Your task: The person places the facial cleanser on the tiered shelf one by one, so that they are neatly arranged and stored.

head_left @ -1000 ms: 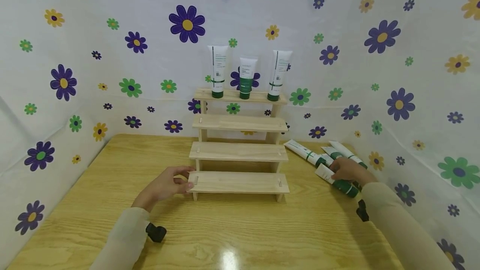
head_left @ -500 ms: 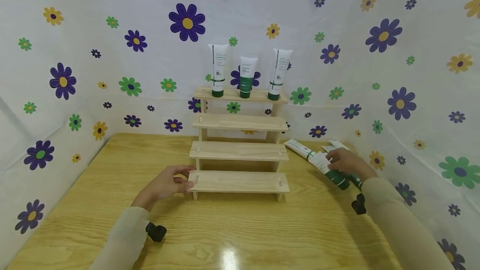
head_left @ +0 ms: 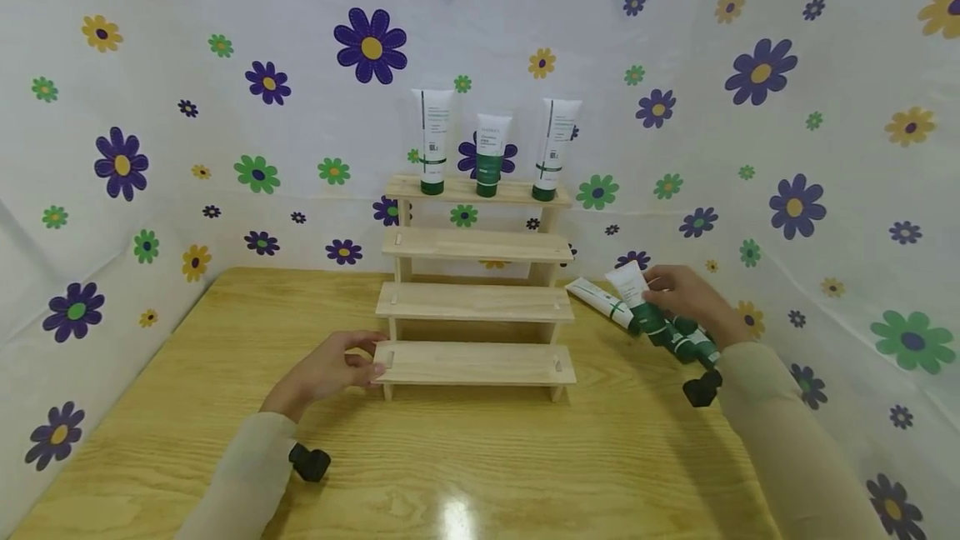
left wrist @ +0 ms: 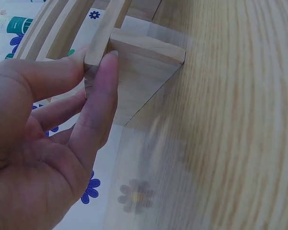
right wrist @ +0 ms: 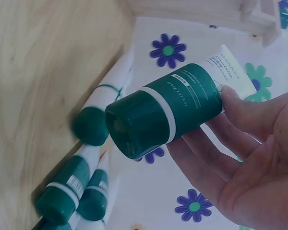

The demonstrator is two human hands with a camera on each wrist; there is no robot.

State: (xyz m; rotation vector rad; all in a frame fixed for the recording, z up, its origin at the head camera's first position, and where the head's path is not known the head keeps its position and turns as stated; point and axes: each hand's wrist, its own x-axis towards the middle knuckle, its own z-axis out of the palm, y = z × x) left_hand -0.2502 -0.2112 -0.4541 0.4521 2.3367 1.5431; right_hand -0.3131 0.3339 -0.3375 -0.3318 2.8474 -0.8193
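Note:
My right hand (head_left: pixel 686 298) holds a white and green squeeze tube (head_left: pixel 636 294) above the pile, its green cap pointing down. In the right wrist view, the thumb presses one side of that tube (right wrist: pixel 182 100) and the fingers support the other. My left hand (head_left: pixel 330 369) grips the left end of the lowest step of a four-tier wooden display stand (head_left: pixel 474 363). The left wrist view has the thumb and fingers pinching the board's end (left wrist: pixel 98 52). On the top tier stand a tall tube (head_left: pixel 433 140), a shorter tube (head_left: pixel 489 155) and another tall tube (head_left: pixel 557 148).
Right of the stand, a tube (head_left: pixel 600 302) lies on the wooden table (head_left: pixel 465 457). Several more tubes (right wrist: pixel 62 191) lie close together under the right hand, partly hidden in the head view. A flower-print sheet (head_left: pixel 300 123) hangs behind and at both sides.
My right hand has picked a tube up off the pile, raising it and moving it slightly left while turning it more upright. My left hand stays on the lowest step.

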